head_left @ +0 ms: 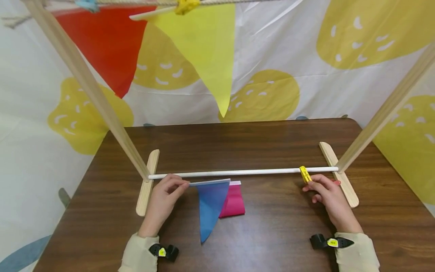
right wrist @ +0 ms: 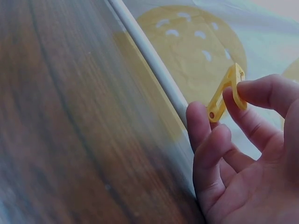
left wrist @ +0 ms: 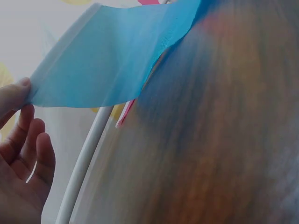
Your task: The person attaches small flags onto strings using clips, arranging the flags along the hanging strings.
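Note:
My left hand [head_left: 167,196] pinches the left end of the white top strip of a blue triangular pennant [head_left: 212,206]. The cloth hangs down from that strip, its point toward me, and in the left wrist view the blue pennant [left wrist: 107,56] spreads out from thumb and fingertips. Behind it a pink pennant [head_left: 234,202] with a white strip shows partly, the rest hidden by the blue one. Between thumb and fingers, my right hand [head_left: 327,196] holds a yellow clothespin [right wrist: 229,93] near the white bar's right end. Something red [head_left: 336,182] peeks out beside the right fingers.
A wooden frame has a left post [head_left: 91,98], a right post [head_left: 384,113] and a low white bar [head_left: 244,172]. From the rope [head_left: 231,2] above hang a red pennant [head_left: 105,41] and a yellow pennant [head_left: 210,45], with a blue clip [head_left: 87,4] and a yellow clip [head_left: 187,5] there.

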Available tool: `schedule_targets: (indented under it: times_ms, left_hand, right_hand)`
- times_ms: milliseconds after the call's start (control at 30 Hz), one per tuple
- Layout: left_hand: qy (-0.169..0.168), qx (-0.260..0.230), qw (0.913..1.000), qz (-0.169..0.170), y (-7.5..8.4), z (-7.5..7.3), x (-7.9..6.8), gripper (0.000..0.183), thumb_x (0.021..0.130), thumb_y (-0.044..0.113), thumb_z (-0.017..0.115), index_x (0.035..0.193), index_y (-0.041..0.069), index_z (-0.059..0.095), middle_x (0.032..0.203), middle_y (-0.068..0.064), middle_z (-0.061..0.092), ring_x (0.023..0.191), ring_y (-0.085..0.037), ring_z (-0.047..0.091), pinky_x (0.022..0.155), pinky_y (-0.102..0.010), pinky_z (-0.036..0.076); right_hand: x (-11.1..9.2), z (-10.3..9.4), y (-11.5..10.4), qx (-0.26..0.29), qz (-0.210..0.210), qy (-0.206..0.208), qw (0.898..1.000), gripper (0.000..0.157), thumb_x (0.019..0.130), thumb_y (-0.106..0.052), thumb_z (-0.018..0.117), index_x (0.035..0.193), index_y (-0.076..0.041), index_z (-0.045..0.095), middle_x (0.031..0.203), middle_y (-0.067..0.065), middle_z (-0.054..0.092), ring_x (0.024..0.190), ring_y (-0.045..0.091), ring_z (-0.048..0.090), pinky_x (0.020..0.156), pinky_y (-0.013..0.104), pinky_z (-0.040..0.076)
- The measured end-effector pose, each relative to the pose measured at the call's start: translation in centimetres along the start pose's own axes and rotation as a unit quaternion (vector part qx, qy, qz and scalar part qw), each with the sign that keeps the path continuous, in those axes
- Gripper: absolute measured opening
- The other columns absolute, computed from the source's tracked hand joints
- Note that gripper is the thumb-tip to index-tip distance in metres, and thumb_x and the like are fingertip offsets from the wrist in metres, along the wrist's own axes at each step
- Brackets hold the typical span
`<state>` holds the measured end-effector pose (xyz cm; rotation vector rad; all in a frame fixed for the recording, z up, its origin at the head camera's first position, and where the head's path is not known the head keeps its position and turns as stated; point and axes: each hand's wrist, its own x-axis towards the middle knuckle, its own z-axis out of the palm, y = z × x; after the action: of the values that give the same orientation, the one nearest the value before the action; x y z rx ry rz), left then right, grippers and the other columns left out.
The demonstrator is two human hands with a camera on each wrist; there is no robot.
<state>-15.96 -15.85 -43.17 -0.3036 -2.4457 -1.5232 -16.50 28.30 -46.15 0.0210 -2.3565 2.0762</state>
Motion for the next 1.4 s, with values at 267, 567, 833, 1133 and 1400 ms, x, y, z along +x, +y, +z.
schedule_targets:
  times_ms: [267, 567, 833, 1133, 1400]
  left_hand:
    - [0.013, -0.016, 0.9997, -0.015, 0.0, 0.0, 0.0, 0.010, 0.084, 0.016, 0.062, 0.090, 0.010, 0.069, 0.084, 0.006, 0.063, 0.073, -0.010, 0.055, 0.063, -0.024, 0.045]
    - [-0.001, -0.021, 0.9996, -0.019, 0.8, 0.1, -0.1, 0.009, 0.083, 0.018, 0.063, 0.087, 0.010, 0.067, 0.083, 0.005, 0.064, 0.072, -0.011, 0.055, 0.064, -0.025, 0.044]
    - [-0.003, -0.044, 0.9990, -0.010, 1.0, 0.2, -0.1, 0.009, 0.081, 0.017, 0.065, 0.085, 0.009, 0.065, 0.082, 0.002, 0.063, 0.070, -0.011, 0.055, 0.060, -0.026, 0.045]
    - [-0.005, -0.071, 0.9974, -0.013, 1.8, 0.9, 0.0, 0.008, 0.081, 0.016, 0.065, 0.085, 0.008, 0.065, 0.083, 0.000, 0.063, 0.072, -0.013, 0.055, 0.062, -0.027, 0.046]
    - [-0.011, -0.068, 0.9977, 0.001, 0.3, 1.9, 0.6, 0.012, 0.080, 0.023, 0.066, 0.087, 0.013, 0.067, 0.082, 0.002, 0.064, 0.072, -0.013, 0.056, 0.063, -0.027, 0.047]
  right_hand:
    - [0.1, 0.1, 0.4, 0.028, -0.012, -0.028, 0.999, 0.022, 0.092, -0.019, 0.049, 0.105, 0.000, 0.050, 0.100, 0.007, 0.062, 0.085, 0.014, 0.062, 0.053, 0.027, 0.046]
    - [-0.3, 0.2, 0.0, 0.092, -0.063, -0.036, 0.993, 0.018, 0.093, -0.008, 0.046, 0.105, 0.005, 0.047, 0.103, 0.008, 0.060, 0.084, 0.016, 0.061, 0.051, 0.025, 0.044]
    - [-0.2, 0.4, -0.1, 0.079, -0.048, 0.002, 0.996, 0.024, 0.092, -0.009, 0.048, 0.106, 0.009, 0.044, 0.102, 0.009, 0.059, 0.081, 0.016, 0.061, 0.051, 0.026, 0.044]
    - [0.2, 0.3, -0.3, 0.046, -0.049, 0.017, 0.998, 0.032, 0.091, -0.015, 0.051, 0.109, 0.011, 0.043, 0.094, 0.010, 0.061, 0.077, 0.016, 0.061, 0.051, 0.026, 0.045]
    - [-0.1, 0.5, -0.4, -0.009, -0.044, 0.030, 0.999, 0.032, 0.089, -0.017, 0.054, 0.106, 0.009, 0.048, 0.080, 0.004, 0.063, 0.073, 0.018, 0.060, 0.051, 0.026, 0.045]
